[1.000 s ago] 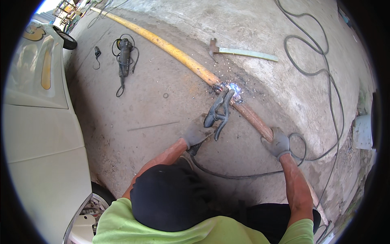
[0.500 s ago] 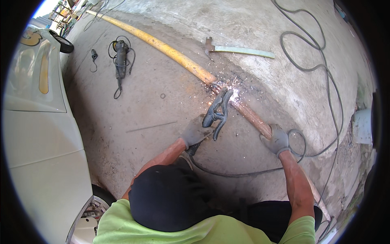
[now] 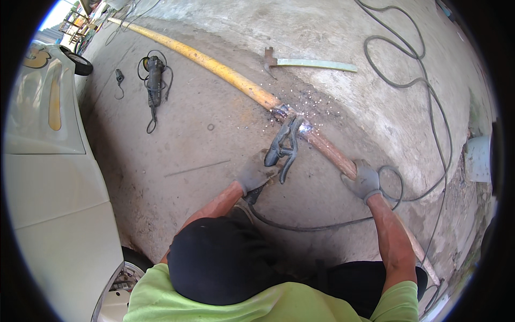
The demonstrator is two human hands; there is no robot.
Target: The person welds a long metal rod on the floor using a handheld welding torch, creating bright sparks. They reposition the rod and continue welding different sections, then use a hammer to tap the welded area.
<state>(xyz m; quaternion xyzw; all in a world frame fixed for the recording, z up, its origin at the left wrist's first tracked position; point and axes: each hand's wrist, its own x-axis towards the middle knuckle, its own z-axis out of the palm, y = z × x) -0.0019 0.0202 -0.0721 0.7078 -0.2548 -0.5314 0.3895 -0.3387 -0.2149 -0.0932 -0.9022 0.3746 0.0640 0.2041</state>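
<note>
My left hand [image 3: 255, 173], in a grey work glove, is closed round the grip of a black welding electrode holder [image 3: 278, 147]. The holder's jaws point at a joint in a long pipe, where a small bluish-white glow [image 3: 305, 127] and scattered sparks show. Yellow paint covers the far length of the pipe [image 3: 206, 64]; the near part is rusty brown [image 3: 328, 149]. Around this brown part, right of the glow, my gloved right hand [image 3: 366, 180] is wrapped. The electrode itself is hard to make out.
On the concrete floor lie an angle grinder [image 3: 154, 80], a hammer with a pale green handle [image 3: 315, 64], and a thin rod [image 3: 197, 167]. A black cable [image 3: 433, 112] loops on the right. A pale car [image 3: 59, 193] stands at left, a whitish bucket [image 3: 477, 159] at far right.
The arc's glare has shrunk to a small glow, and the sparks are scattered dots. Both hands keep their grips. The whole view has shifted slightly.
</note>
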